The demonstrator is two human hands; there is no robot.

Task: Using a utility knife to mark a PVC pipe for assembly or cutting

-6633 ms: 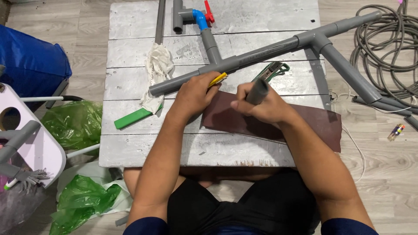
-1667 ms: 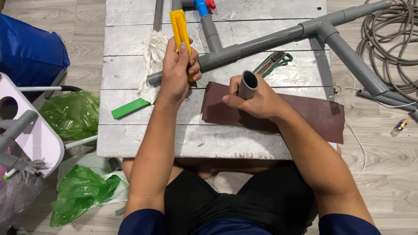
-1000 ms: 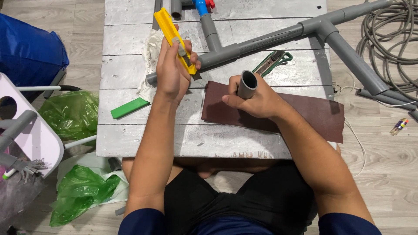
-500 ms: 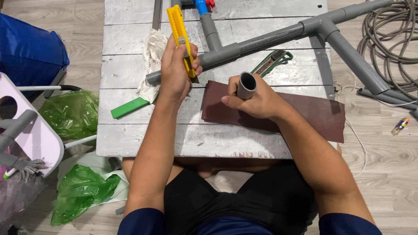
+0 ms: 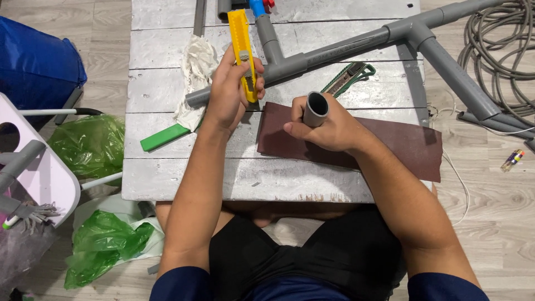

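My left hand grips a yellow utility knife, held upright over the grey plank table, thumb on its slider. My right hand holds a short grey pipe piece with its open end facing up, over a dark brown sheet of sandpaper that lies flat on the table. Behind both hands lies a long assembly of joined grey pipes with tee fittings.
A white rag, a green flat piece and a green utility knife lie on the table. A blue elbow fitting sits at the far edge. A coiled grey hose lies right; green plastic bags left.
My left hand picked up the yellow knife from the table, raised it, and has been turning it upright. My right hand and the pipe piece have stayed over the sandpaper.
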